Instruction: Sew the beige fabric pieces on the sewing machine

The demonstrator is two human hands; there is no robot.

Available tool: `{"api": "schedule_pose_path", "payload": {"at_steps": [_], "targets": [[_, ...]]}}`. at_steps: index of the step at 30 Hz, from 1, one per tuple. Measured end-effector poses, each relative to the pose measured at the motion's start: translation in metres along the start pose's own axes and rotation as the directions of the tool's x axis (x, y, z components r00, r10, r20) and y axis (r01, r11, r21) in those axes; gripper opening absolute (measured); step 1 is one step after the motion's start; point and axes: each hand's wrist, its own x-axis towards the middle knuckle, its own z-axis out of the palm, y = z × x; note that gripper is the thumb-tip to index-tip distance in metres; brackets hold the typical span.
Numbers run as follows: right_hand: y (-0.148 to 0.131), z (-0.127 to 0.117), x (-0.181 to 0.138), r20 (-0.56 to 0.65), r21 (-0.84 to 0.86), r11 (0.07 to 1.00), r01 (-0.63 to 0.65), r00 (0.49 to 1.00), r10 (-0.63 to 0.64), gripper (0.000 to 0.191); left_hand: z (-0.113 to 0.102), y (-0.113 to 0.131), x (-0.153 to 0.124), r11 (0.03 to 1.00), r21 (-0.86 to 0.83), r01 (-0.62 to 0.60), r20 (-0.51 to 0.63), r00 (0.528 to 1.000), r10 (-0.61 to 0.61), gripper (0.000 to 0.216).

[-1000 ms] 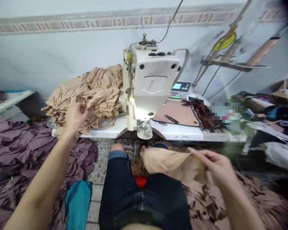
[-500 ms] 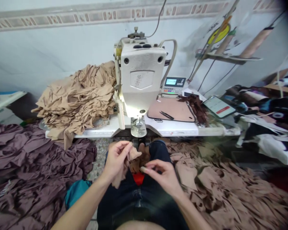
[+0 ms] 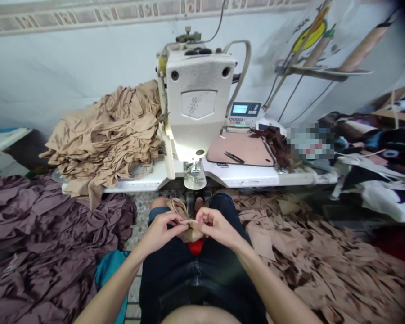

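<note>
Above my lap, a piece of beige fabric point(image 3: 191, 233) is stretched between both hands, its edge folded over. My left hand point(image 3: 164, 231) pinches one end of that edge between thumb and fingers. The other end is pinched by my right hand point(image 3: 216, 226), a short distance away. The rest of the cloth hangs down between my knees, partly hidden by the fingers. Just beyond my hands stands a white sewing machine point(image 3: 199, 99), its lamp lit over the needle plate point(image 3: 195, 181).
Beige garments point(image 3: 104, 135) are heaped on the table's left side. Small black snips point(image 3: 234, 157) lie on a pink mat point(image 3: 256, 150) to the right. Purple fabric point(image 3: 54, 238) is piled at floor level on the left, tan fabric point(image 3: 317, 252) on the right. Thread cones point(image 3: 364, 49) stand at upper right.
My right hand has moved up and left and now pinches the beige fabric. My left hand has lowered slightly, and the cloth edge is now spread between both hands.
</note>
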Motion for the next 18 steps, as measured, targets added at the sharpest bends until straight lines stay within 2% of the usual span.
{"api": "schedule_pose_path", "payload": {"at_steps": [3, 5, 7, 10, 12, 15, 18], "targets": [[-0.009, -0.017, -0.002, 0.080, -0.121, 0.992, 0.018, 0.997, -0.008, 0.041, -0.003, 0.008, 0.000, 0.984, 0.140, -0.112, 0.044, 0.993, 0.107, 0.030], [-0.011, -0.025, -0.003, 0.131, -0.181, 0.983, 0.021, 0.991, 0.003, 0.042, 0.000, 0.010, 0.000, 0.979, 0.130, -0.155, 0.088, 0.986, 0.144, 0.030], [-0.014, -0.029, -0.005, 0.143, -0.198, 0.980, 0.013, 0.990, 0.016, 0.045, 0.006, 0.009, 0.000, 0.990, 0.052, -0.129, 0.136, 0.983, 0.121, 0.031], [-0.017, -0.032, -0.009, 0.077, -0.224, 0.972, 0.075, 0.995, -0.059, 0.043, 0.015, 0.000, 0.002, 0.991, -0.116, 0.059, 0.170, 0.985, -0.039, 0.040], [-0.019, -0.031, -0.012, -0.008, -0.254, 0.959, 0.130, 0.991, -0.136, 0.041, 0.019, -0.003, 0.003, 0.969, -0.199, 0.146, 0.118, 0.985, -0.125, 0.042], [-0.021, -0.028, -0.015, -0.123, -0.263, 0.954, 0.146, 0.975, -0.183, 0.042, 0.017, 0.000, 0.005, 0.963, -0.252, 0.093, -0.036, 0.994, -0.106, 0.037], [-0.025, -0.022, -0.018, -0.214, -0.260, 0.953, 0.153, 0.954, -0.211, 0.042, 0.006, 0.010, 0.007, 0.978, -0.206, -0.004, -0.071, 0.997, -0.011, 0.039]]}}
